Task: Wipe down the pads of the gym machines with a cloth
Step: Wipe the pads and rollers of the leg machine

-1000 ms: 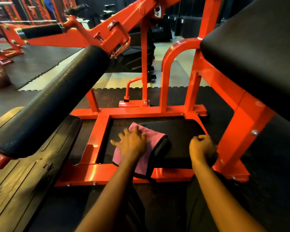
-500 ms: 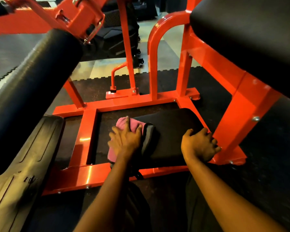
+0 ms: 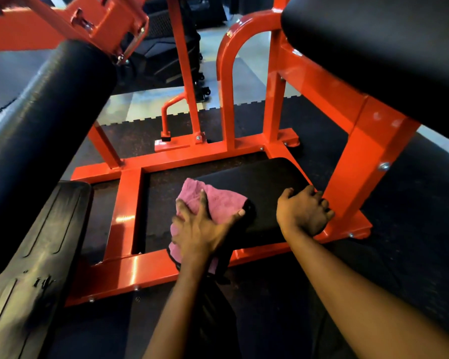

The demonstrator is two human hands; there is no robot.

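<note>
Fuzzy pink terry cloth bunched on the smooth black vinyl pad; left hand presses it flat-fingered, right hand clutches the pad's edge.

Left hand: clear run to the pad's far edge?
Probably yes: the left hand presses the pink cloth on the low pad, left side, and bare pad lies ahead. The right hand, gripping the right edge, covers only that corner.

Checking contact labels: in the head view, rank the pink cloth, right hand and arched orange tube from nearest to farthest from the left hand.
1. pink cloth: directly under the left hand, touching.
2. right hand: to the right, gripping the low pad at its edge.
3. arched orange tube: beyond the pad, farther back.
</note>
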